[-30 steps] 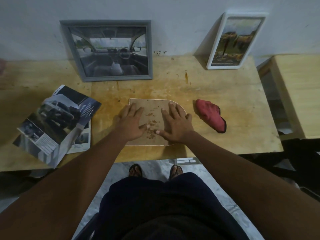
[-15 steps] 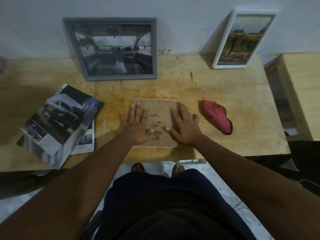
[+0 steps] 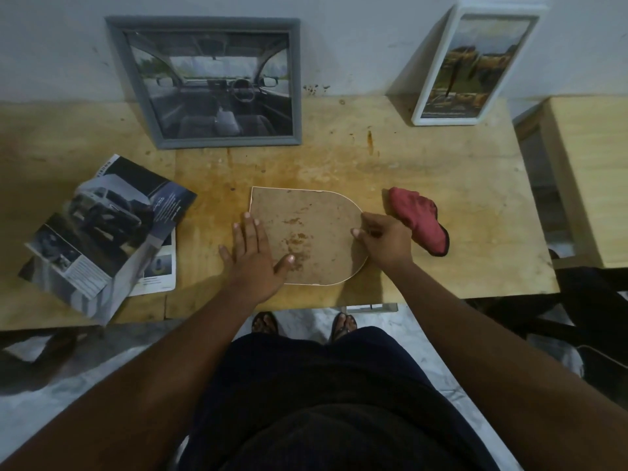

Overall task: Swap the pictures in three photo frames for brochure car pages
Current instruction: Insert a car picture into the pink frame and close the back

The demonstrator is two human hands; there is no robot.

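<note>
Only getting the head view, so I'm going off that. The arched frame (image 3: 306,232) is lying face down in the middle of the table (image 3: 441,171) with its brown backing up. Its long axis is running left to right, flat end pointing left and rounded end pointing right.

The left hand (image 3: 251,253) is lying flat on the near-left part of it, fingers straight and thumb out over the backing, pressing down rather than gripping. The right hand (image 3: 384,239) is sitting at the rounded end, fingers curled and pinching the rim, so the backing is lying just left of those fingertips.

I'm guessing the backing is coming up from that rounded end next. The right hand is the one placed for it while the left is pinning.

The red cloth (image 3: 418,222) is lying just right of the right hand, and the brochure (image 3: 102,226) is sitting well off to the left
</note>
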